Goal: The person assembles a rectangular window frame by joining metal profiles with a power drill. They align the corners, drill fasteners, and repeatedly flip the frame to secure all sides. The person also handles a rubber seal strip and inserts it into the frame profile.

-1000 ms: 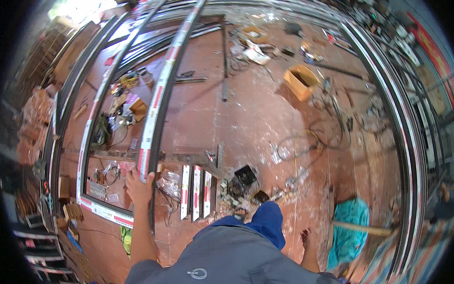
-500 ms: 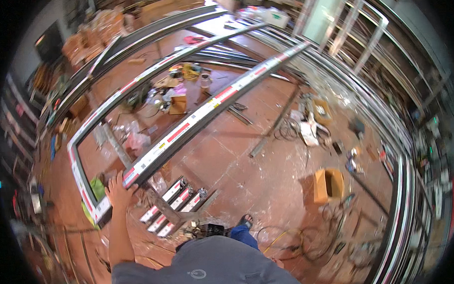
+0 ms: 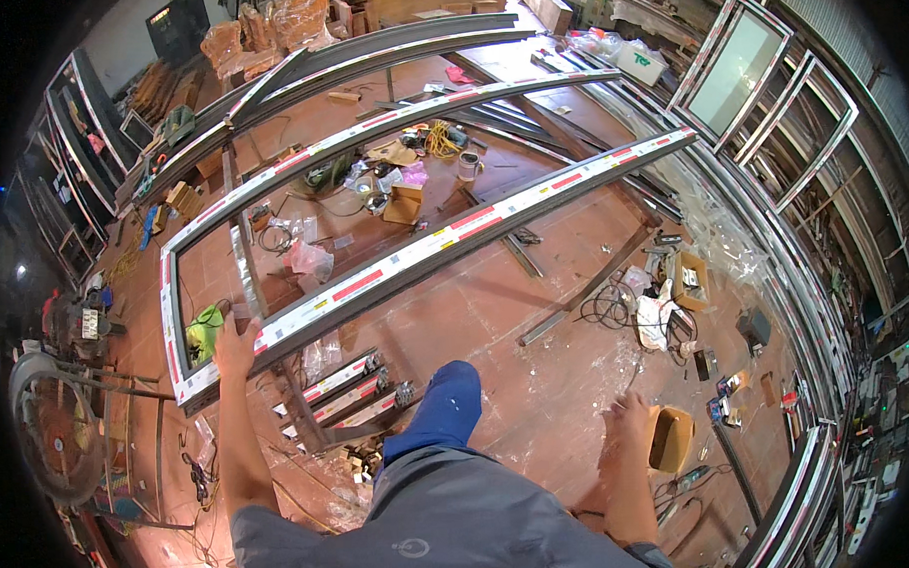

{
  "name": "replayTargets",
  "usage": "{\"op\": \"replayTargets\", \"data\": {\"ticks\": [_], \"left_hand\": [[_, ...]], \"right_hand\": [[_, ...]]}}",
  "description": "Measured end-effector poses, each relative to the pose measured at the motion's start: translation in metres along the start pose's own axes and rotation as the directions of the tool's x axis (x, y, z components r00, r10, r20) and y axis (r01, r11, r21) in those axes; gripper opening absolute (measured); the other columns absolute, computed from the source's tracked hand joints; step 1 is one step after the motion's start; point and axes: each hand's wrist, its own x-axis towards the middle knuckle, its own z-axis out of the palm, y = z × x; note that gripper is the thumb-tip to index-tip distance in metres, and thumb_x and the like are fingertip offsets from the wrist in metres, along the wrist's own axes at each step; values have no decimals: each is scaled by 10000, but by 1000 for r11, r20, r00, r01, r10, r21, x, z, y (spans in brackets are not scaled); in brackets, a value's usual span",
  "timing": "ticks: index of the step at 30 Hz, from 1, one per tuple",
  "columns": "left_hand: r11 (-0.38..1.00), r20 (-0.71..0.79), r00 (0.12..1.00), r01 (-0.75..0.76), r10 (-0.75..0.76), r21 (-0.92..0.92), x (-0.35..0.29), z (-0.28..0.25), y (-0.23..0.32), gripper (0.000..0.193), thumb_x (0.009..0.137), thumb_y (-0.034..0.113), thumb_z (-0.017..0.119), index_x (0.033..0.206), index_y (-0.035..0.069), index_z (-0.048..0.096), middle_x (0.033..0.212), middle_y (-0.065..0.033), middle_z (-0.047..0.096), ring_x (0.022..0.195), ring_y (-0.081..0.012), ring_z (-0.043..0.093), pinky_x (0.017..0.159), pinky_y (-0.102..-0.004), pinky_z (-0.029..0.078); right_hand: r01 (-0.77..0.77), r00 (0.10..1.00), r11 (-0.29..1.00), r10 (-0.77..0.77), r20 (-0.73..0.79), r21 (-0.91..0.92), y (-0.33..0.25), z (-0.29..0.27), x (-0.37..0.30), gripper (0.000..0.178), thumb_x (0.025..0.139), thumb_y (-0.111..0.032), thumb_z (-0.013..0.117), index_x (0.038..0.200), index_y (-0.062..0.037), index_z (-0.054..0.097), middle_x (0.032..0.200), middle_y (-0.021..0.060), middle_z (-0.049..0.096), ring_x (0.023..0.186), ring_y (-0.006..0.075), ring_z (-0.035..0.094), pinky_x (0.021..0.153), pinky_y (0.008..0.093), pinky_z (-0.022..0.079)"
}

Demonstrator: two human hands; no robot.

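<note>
A long U-shaped frame of dark metal profile (image 3: 414,263), faced with white and red protective tape, stretches from the near left to the far right. My left hand (image 3: 236,348) grips it at its near-left corner, where the long near rail meets the short end piece; some fingers are hidden. A bright green cloth or bag (image 3: 205,331) shows just beyond that hand. My right hand (image 3: 629,418) hangs over the floor with its fingers apart and nothing visible in them. Beside it is an open cardboard box (image 3: 670,439). Several short taped profile pieces (image 3: 350,396) lie below the near rail.
Cables (image 3: 608,309) and a white bag (image 3: 656,317) lie on the tiled floor (image 3: 466,324) at right. Long profiles (image 3: 776,303) line the right side, with glazed frames (image 3: 735,69) leaning behind. Left stands a round-guarded machine (image 3: 59,428). Small boxes and plastic litter the floor inside the frame.
My right hand has come into view near the cardboard box. My blue-trousered leg shows further forward, and the view has shifted. My left hand stays on the frame's corner.
</note>
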Motion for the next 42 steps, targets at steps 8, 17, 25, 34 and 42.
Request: {"op": "replayTargets", "data": {"ticks": [8, 17, 25, 34, 42], "left_hand": [[933, 30, 935, -350, 354, -83, 168, 43, 205, 848, 864, 562, 806, 1524, 96, 549, 1478, -234, 621, 1342, -425, 602, 1116, -593, 444], [899, 132, 905, -419, 403, 124, 416, 208, 471, 1065, 759, 496, 920, 1621, 123, 419, 1600, -171, 480, 1507, -389, 429, 1172, -635, 381], [869, 377, 847, -462, 374, 176, 517, 272, 595, 1165, 664, 593, 948, 1577, 89, 427, 1517, -172, 572, 1412, -377, 564, 1146, -595, 416], [822, 256, 813, -561, 524, 98, 532, 278, 595, 893, 659, 542, 932, 1276, 23, 550, 1198, -222, 718, 1132, -404, 711, 964, -513, 554], [795, 80, 805, -593, 587, 126, 503, 182, 640, 871, 636, 571, 951, 1195, 4, 597, 1151, -242, 721, 1076, -429, 710, 954, -522, 545]], "right_hand": [[-128, 897, 979, 183, 402, -159, -38, 291, -5, 477, 1036, -450, 695, 1381, -136, 595, 1012, 54, 721, 847, 207, 724, 749, 369, 553], [-503, 810, 863, 459, 366, 31, -124, 522, 40, 515, 1009, -649, 648, 1302, -227, 618, 1171, 59, 656, 1064, 250, 612, 954, 496, 501], [-573, 817, 766, 505, 280, 291, -110, 551, 68, 473, 1044, -395, 695, 1368, -63, 604, 1286, 136, 689, 1202, 349, 644, 1063, 549, 502], [-571, 819, 652, 496, 288, 499, -116, 560, 63, 435, 1034, -264, 708, 1388, -35, 597, 1316, 154, 679, 1245, 363, 630, 1165, 550, 446], [-588, 806, 546, 459, 374, 597, -94, 541, 75, 530, 1018, -479, 703, 1360, -80, 632, 1300, 113, 681, 1222, 343, 618, 1141, 535, 461]]}}
